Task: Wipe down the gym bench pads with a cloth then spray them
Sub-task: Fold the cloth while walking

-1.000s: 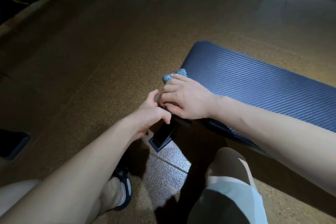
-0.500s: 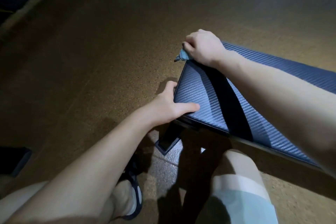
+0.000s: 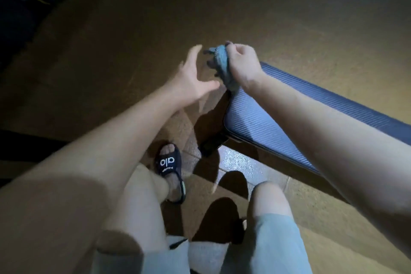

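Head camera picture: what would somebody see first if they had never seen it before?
First the two bare arms reaching in from below. The right hand grips a crumpled blue cloth at the end of the blue bench pad, on the right. The left hand is spread open in the air just beside the cloth, and lower down a black sandal stands on the brown floor.

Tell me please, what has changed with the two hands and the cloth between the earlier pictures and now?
The left hand has let go of the near corner of the bench pad and now hangs open in the air, fingers spread, beside the cloth. The right hand has lifted the cloth off the pad's far corner; it dangles from the fist. The right hand keeps its grip on the cloth, and the bench itself has not shifted.
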Demonstrator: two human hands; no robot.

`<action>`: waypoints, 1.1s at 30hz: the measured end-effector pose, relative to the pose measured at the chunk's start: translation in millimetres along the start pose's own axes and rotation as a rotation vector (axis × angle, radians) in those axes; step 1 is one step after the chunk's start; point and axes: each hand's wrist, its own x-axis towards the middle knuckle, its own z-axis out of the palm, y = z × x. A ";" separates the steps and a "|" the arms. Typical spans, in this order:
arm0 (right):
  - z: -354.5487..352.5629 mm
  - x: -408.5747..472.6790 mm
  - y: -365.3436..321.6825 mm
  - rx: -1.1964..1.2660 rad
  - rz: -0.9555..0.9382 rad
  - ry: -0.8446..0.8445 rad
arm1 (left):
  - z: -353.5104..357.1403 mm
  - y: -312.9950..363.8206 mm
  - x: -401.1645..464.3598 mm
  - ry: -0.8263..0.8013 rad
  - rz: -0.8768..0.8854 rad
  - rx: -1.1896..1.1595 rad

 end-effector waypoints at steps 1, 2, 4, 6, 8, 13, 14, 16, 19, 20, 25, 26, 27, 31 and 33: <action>1.2 -22.8 -21.3 0.011 0.028 -0.113 | -18.2 11.0 -16.7 0.015 0.014 0.007; 0.9 -46.4 -42.8 0.030 0.055 -0.215 | -35.7 21.7 -34.5 0.019 0.025 0.012; -4.4 -88.6 -79.9 0.116 0.119 -0.412 | -67.1 42.1 -73.8 0.027 0.016 0.024; -12.9 -128.8 -115.4 0.173 0.197 -0.562 | -93.9 59.6 -120.1 0.041 -0.037 -0.012; -20.9 -167.9 -148.8 0.142 0.241 -0.674 | -115.1 70.4 -169.7 0.067 -0.106 -0.085; -32.9 -265.3 -224.7 -0.027 0.164 -0.916 | -154.6 83.9 -284.7 0.158 -0.247 -0.439; -32.8 -278.0 -236.5 -0.048 0.149 -0.927 | -161.6 86.1 -303.1 0.166 -0.261 -0.483; -27.2 -300.5 -259.3 -0.079 0.125 -0.944 | -176.3 88.7 -336.2 0.175 -0.284 -0.554; -3.9 -329.3 -287.2 -0.146 0.092 -0.982 | -200.2 82.7 -378.3 0.225 -0.308 -0.663; 6.4 -337.9 -295.5 -0.167 0.085 -0.994 | -208.0 78.8 -390.8 0.253 -0.316 -0.713; 68.1 -378.9 -336.6 -0.130 0.098 -1.099 | -252.5 42.3 -448.4 0.420 -0.357 -0.845; 80.5 -387.8 -342.6 -0.140 0.092 -1.108 | -260.8 33.2 -460.9 0.458 -0.369 -0.815; 93.1 -396.7 -348.3 -0.159 0.085 -1.105 | -268.8 23.8 -472.0 0.492 -0.383 -0.775; 135.2 -422.7 -362.7 -0.219 0.070 -1.131 | -293.9 -5.0 -515.1 0.573 -0.429 -0.747; 152.6 -432.1 -369.4 -0.191 0.109 -1.153 | -300.9 -15.0 -534.1 0.579 -0.436 -0.815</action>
